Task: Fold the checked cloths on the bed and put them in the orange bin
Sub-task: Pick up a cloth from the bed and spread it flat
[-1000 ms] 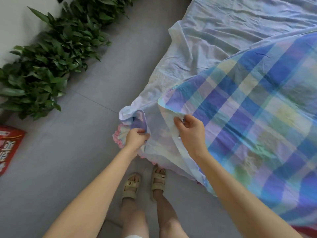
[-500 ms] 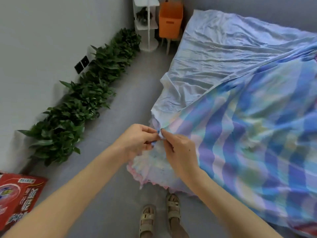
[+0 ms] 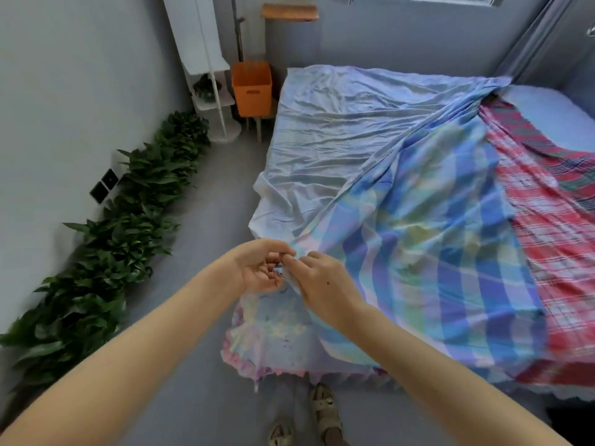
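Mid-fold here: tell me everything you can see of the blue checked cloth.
The blue checked cloth is thin, soft-looking woven fabric in broad blue, green, yellow and lilac checks, creased all over. It lies spread across the near part of the bed, its near edge drooping over the bedside. Its right edge appears to overlap a red checked cloth. At its near-left corner the left hand and right hand both pinch the fabric together. Whether the paler blue fabric beyond is its underside is unclear.

Bed [image 3: 338,123] ahead, bin [image 3: 251,88] past its far left corner.
On bed, left cloth [image 3: 434,252] beside right cloth [image 3: 547,220]; left hand [image 3: 260,268] and right hand [image 3: 322,281] at left cloth's near corner; plants [image 3: 128,220] along wall [image 3: 64,107], left.
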